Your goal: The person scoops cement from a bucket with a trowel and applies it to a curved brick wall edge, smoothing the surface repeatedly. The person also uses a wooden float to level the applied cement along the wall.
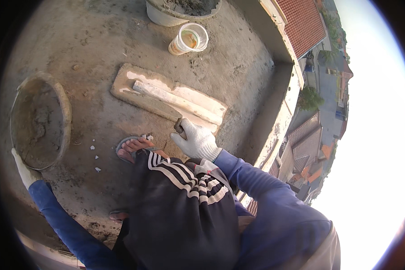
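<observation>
At the lower left rim of a round mortar-stained bucket (66, 105), my left hand (24, 170) in a white knit glove is closed on the edge, its fingertips partly hidden. Grey mortar (42, 123) lies inside the bucket. My right hand (197, 140), also gloved, is closed in front of my knee around a small grey-brown rounded piece (179, 126); its kind is unclear. Just beyond that hand lies a flat mortar-crusted board (121, 90). A long pale bar (177, 101) rests lengthwise on the board.
Farther off stand a clear plastic pail (177, 46) with some liquid and a larger tub (159, 17) of grey mix. White crumbs (97, 169) lie near my sandaled foot (137, 145). A low parapet (285, 105) runs along the right, with tiled roofs (301, 27) beyond it.
</observation>
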`<state>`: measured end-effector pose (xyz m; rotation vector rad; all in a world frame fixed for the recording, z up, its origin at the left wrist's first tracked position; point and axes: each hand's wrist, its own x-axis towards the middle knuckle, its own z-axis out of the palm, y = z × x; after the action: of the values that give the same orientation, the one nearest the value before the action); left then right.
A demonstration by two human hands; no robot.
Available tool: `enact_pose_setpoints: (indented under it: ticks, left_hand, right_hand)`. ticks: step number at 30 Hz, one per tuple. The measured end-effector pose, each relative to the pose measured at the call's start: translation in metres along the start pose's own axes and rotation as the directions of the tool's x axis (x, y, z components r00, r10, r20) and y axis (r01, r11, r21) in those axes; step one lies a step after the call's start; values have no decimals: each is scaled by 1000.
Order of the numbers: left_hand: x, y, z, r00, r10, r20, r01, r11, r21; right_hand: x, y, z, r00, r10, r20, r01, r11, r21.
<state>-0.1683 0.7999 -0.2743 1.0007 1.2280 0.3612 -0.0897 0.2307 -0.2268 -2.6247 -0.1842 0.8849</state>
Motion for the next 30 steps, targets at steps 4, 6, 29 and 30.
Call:
enact_pose_setpoints:
  ticks: [4,6,29,30]
  left_hand:
    - [-1,-2,15,998,34,-44,-33,999,21]
    - [-41,8,38,992,43,-118,-44,999,-5]
    - [-94,-18,62,876,482,33,-483,875,22]
    - [-98,-14,64,873,485,45,-487,871,61]
  right_hand:
    - [13,-23,-14,986,-161,40,161,987,-6]
    - [27,-48,-34,947,-320,19,320,947,-10]
    - [97,-295,-74,603,-717,350,698,261,-666]
    - [102,-302,-92,615,-718,326,668,254,-700]
